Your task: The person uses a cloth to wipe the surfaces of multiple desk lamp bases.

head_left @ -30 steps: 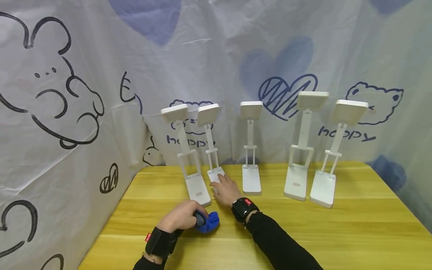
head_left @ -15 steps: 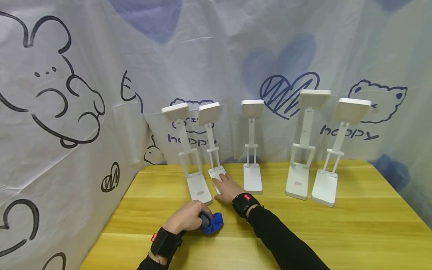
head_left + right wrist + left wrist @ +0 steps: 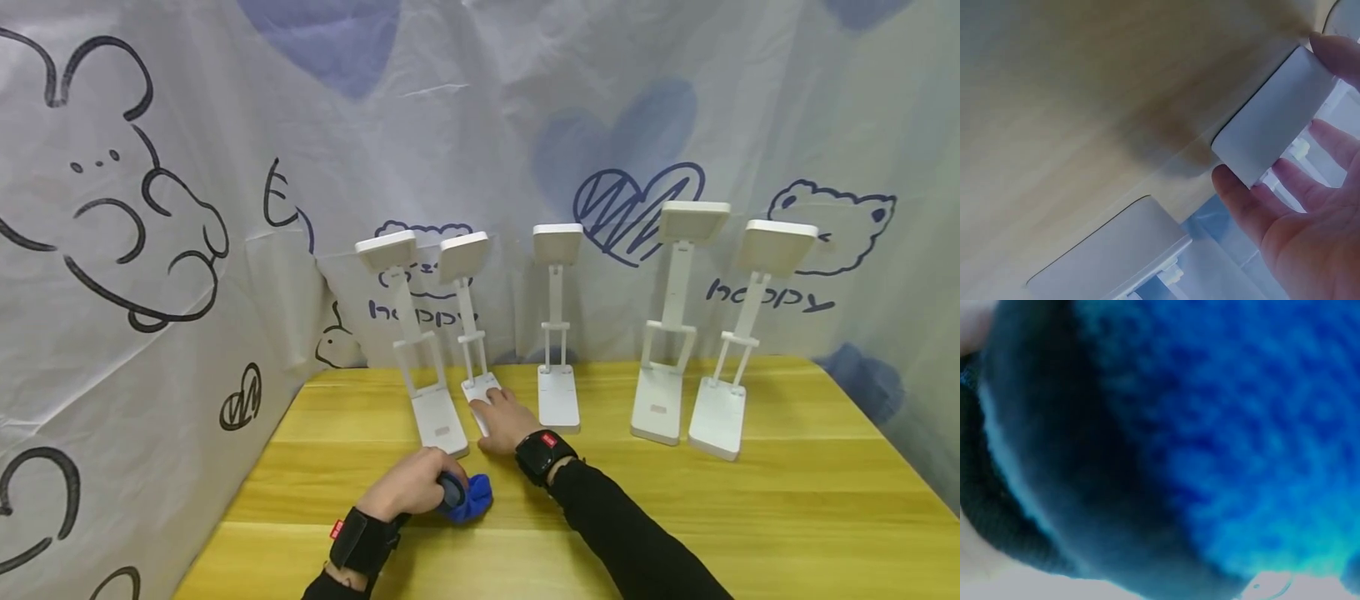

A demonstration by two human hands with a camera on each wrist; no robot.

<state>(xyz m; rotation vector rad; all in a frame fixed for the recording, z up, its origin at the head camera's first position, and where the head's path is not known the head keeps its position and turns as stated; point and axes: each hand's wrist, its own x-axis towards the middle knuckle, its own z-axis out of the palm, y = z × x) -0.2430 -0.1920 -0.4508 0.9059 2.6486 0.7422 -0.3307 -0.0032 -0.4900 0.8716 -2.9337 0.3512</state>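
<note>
In the head view my left hand grips a bunched, fuzzy blue cloth with a dark grey, rounded part beside the fingers. This cloth fills most of the left wrist view. My right hand holds the base of the second white desk lamp from the left. In the right wrist view the lamp base sits between spread fingers and thumb, with other fingers lying over its top. The leftmost desk lamp stands just behind the left hand.
Three more white desk lamps stand to the right: one near the middle, a tall one and the rightmost. All are on a yellow wooden table. A printed cloth backdrop hangs behind and along the left.
My left hand and the blue cloth have shifted slightly right over the last second. My right hand stays at the second lamp's base. The lamps have not visibly moved.
</note>
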